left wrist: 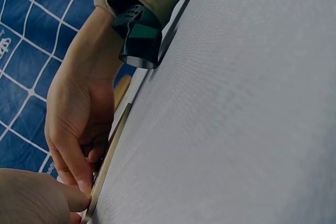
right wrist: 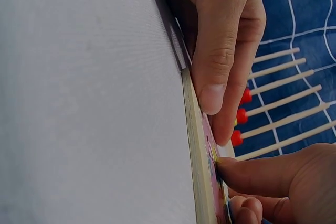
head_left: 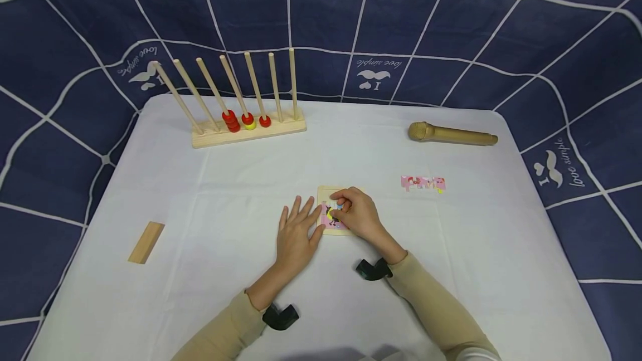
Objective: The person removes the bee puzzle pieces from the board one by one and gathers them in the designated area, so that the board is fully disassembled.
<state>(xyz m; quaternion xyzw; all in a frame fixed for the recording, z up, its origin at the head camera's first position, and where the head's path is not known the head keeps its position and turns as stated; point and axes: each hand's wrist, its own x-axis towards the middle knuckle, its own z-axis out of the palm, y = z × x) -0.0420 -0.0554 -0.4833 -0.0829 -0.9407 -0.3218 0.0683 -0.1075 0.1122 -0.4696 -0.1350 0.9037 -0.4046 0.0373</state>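
A small wooden puzzle board point(head_left: 343, 232) with a pink cartoon picture lies on the white table between both hands. My left hand point(head_left: 296, 238) rests at its left side, fingers spread and fairly straight, index and thumb tips at the frame edge. Over the board, my right hand point(head_left: 358, 215) has its fingers curled and its thumb tip on the picture, pinching a puzzle piece point(head_left: 340, 203) mostly hidden by the fingers. In the right wrist view the right thumb point(right wrist: 252, 174) presses on the pink picture close to the left fingertips.
A strip of joined pink puzzle pieces point(head_left: 423, 183) lies to the right, with a brown wooden microphone-shaped stick point(head_left: 453, 133) behind it. At the back left stands a wooden peg rack point(head_left: 248, 137) with red and yellow beads. A wooden block point(head_left: 146, 243) lies far left.
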